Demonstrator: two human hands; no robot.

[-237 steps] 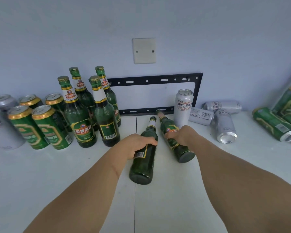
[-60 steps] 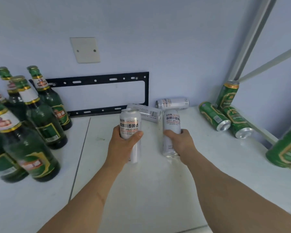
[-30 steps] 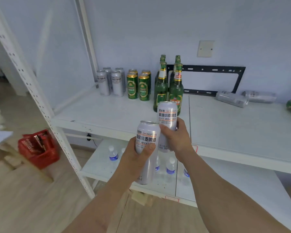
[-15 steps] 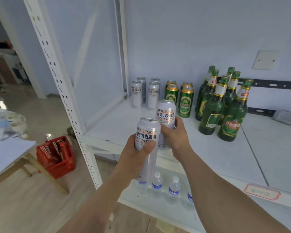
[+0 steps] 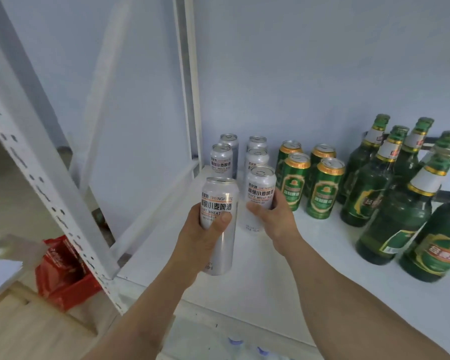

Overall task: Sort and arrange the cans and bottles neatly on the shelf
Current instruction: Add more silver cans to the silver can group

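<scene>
My left hand (image 5: 203,237) grips a tall silver wheat-beer can (image 5: 218,201), held upright above the white shelf (image 5: 257,284). My right hand (image 5: 273,219) holds a second silver can (image 5: 260,188) upright just right of it. Both cans sit in front of several standing silver cans (image 5: 222,158) in the shelf's back left corner. To their right stand several green cans with gold rims (image 5: 324,188). Further right stand several green glass bottles (image 5: 398,203).
A white perforated shelf post (image 5: 50,183) slants across the left. A second post (image 5: 190,81) rises at the back corner. A red crate (image 5: 63,271) sits on the wooden floor below left. Small water bottles (image 5: 234,344) show on the lower shelf.
Both hands have carried the silver cans forward over the shelf's left end, closer to the standing silver cans. My view has moved in and to the left.
</scene>
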